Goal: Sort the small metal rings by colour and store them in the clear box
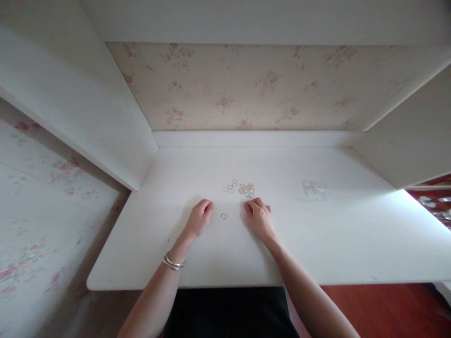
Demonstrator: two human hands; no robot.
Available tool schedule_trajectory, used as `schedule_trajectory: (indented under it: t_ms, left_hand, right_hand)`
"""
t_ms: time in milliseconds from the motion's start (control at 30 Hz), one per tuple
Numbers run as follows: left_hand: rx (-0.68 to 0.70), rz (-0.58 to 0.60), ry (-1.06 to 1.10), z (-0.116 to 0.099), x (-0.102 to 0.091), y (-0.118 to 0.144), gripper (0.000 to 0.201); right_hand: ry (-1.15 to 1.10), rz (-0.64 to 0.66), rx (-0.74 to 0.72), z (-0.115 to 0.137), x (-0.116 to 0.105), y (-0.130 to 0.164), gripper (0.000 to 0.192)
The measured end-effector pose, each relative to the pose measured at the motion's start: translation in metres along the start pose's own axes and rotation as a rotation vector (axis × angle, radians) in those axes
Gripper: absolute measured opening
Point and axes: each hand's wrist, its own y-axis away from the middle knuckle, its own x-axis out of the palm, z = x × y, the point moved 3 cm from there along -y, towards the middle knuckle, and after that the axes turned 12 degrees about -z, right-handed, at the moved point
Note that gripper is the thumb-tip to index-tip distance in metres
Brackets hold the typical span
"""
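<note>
Ring (223, 216) lies between my hands mid-surface (334, 244); left hand (199, 218) curled loosely, right hand (259, 217) flat, both empty, left slightly nearer.

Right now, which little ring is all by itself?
The single ring lying between the left hand and right hand. The other rings sit clustered farther back on the table.

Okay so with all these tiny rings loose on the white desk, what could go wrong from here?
The single small metal ring lies apart between the left hand and right hand; a nudge could roll it off. The cluster of small gold and silver rings might scatter. The clear plastic bag hardly shows against the white desk.
</note>
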Motion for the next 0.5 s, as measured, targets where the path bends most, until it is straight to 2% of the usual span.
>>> schedule_trajectory:
  t_ms: [133,367,500]
  left_hand:
    - [-0.141,-0.033,0.100,0.008,-0.004,-0.002,0.035]
    - [-0.174,-0.026,0.150,0.004,-0.002,-0.003,0.036]
    - [-0.174,-0.042,0.167,0.001,-0.003,-0.002,0.036]
  right_hand:
    - [-0.068,0.007,-0.029,0.010,0.000,0.007,0.022]
    - [-0.209,0.063,-0.168,0.056,0.007,0.025,0.022]
    - [-0.189,0.102,-0.211,0.066,0.011,0.028,0.023]
